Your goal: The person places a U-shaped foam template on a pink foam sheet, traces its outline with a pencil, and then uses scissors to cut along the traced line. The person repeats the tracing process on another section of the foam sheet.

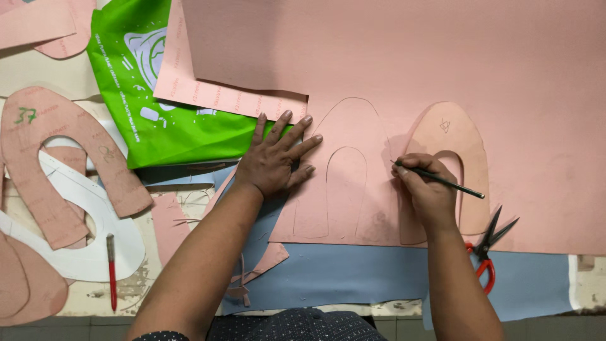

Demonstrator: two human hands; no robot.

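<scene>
Two hands at work: left hand (276, 159) spread flat pinning the pink sheet (442, 63) on the counter, right hand (427, 189) gripping a pencil (442, 181) against the horseshoe template (470, 158) (unpinned, so it could slip and skew the outline).

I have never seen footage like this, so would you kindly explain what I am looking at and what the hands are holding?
There is no machine here: a person works with two bare hands, and the one picture comes from a camera on their head, looking down at a worktable.

The left hand lies flat, fingers spread, on a big pink sheet. The right hand holds a dark pencil against a tan arch-shaped template lying on that sheet. Beside it an outline of the same shape is already drawn.

Also around: red-handled scissors, a blue sheet underneath, a green bag, a red-handled tool, and more pink and white cut pieces at the left.
</scene>
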